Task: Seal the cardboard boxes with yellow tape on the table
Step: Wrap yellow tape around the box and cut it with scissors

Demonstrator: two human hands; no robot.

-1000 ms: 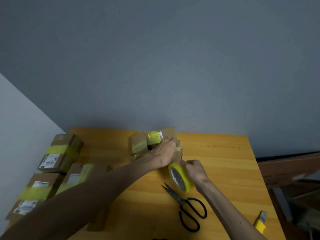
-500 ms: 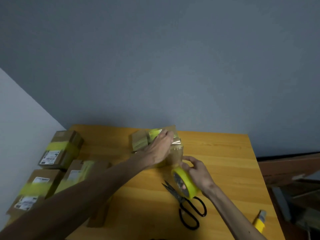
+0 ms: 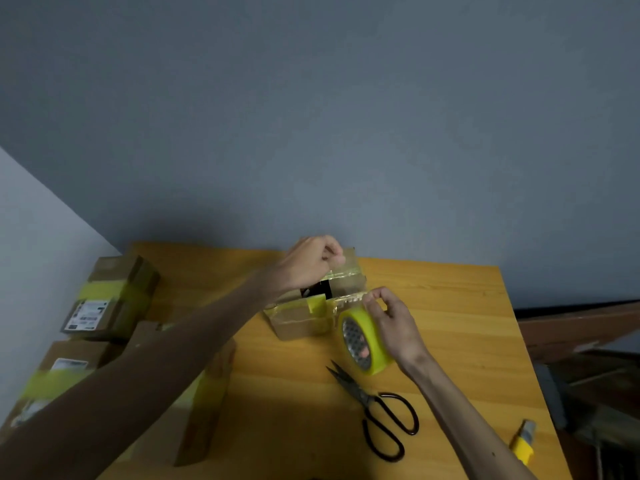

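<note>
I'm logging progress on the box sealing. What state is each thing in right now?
Middle box: top open, dark gap between the flaps.
Yellow tape roll: on edge, held by the right hand.
Left hand: pinching the middle box's far flap.
Scissors: lying flat on the table, blades nearly closed, untouched.
Taped boxes: shut, each with a yellow band across it.

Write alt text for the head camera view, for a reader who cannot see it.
A person's left hand grips the far flap of a small open brown cardboard box while the right hand holds a roll of yellow tape beside it, on a wooden table. Black scissors lie nearby.
</note>
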